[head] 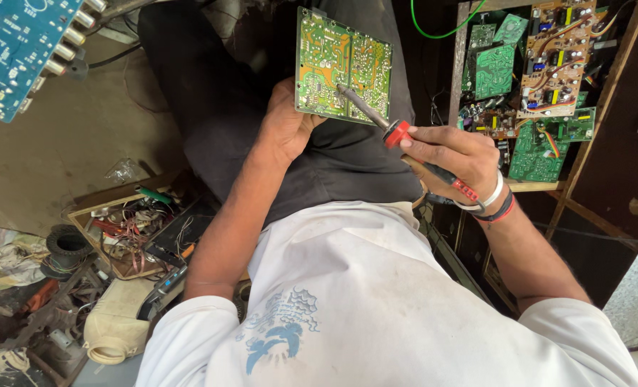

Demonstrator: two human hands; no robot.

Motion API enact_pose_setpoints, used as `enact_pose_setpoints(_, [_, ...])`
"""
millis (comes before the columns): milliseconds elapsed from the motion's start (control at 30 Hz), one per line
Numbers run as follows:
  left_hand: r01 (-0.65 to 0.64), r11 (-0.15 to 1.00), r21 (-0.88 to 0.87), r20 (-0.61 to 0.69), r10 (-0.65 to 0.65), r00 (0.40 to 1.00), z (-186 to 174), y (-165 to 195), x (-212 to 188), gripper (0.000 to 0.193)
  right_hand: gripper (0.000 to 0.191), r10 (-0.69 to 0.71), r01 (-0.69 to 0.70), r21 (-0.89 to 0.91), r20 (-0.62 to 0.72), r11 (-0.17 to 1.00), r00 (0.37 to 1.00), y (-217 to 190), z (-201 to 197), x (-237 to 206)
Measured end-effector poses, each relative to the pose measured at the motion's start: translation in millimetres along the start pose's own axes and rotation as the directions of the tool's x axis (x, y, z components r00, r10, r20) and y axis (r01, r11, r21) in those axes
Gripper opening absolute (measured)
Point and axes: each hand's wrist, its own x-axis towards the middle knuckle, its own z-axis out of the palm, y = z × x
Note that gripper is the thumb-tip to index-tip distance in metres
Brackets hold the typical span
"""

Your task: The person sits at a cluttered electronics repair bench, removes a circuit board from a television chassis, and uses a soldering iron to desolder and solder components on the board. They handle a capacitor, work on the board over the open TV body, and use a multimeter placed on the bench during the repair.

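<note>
The left hand's [288, 125] fingers vanish behind the green circuit board [343, 66]. The blue board [14, 50] is cut off by the frame's top-left corner.

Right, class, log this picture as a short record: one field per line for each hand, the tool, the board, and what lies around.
Left hand: grips the lower left edge of the green circuit board, held over the lap.
Right hand: holds the soldering iron by its red and black handle.
Iron tip: touching the board's face.
Left side: wooden tray of wires on the floor.
Right side: shelf of circuit boards.
Top left: blue circuit board.
</note>
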Motion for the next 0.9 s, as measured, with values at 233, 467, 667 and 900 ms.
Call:
enact_pose_setpoints(233, [0.000,1.000,0.000,0.006,0.000,1.000,0,-4,0,0.026,0.024,0.414,-0.363,0.373,-0.062,0.854,0.908,6,7,-9])
enact_pose_setpoints(467, [0.014,1.000,0.019,-0.002,-0.014,1.000,2,-3,-1,0.023,0.031,0.147,-0.146,0.059,0.001,0.987,0.989,-6,-2,-3])
enact_pose_setpoints(667, [0.056,0.996,0.074,-0.031,-0.054,0.998,8,6,-5,0.023,0.032,0.260,-0.254,0.171,-0.018,0.952,0.965,-6,2,-3])
enact_pose_setpoints(900, [0.007,0.983,0.185,0.003,-0.008,1.000,4,13,-7,0.021,0.032,0.284,-0.273,0.204,-0.025,0.940,0.958,-3,10,-11])
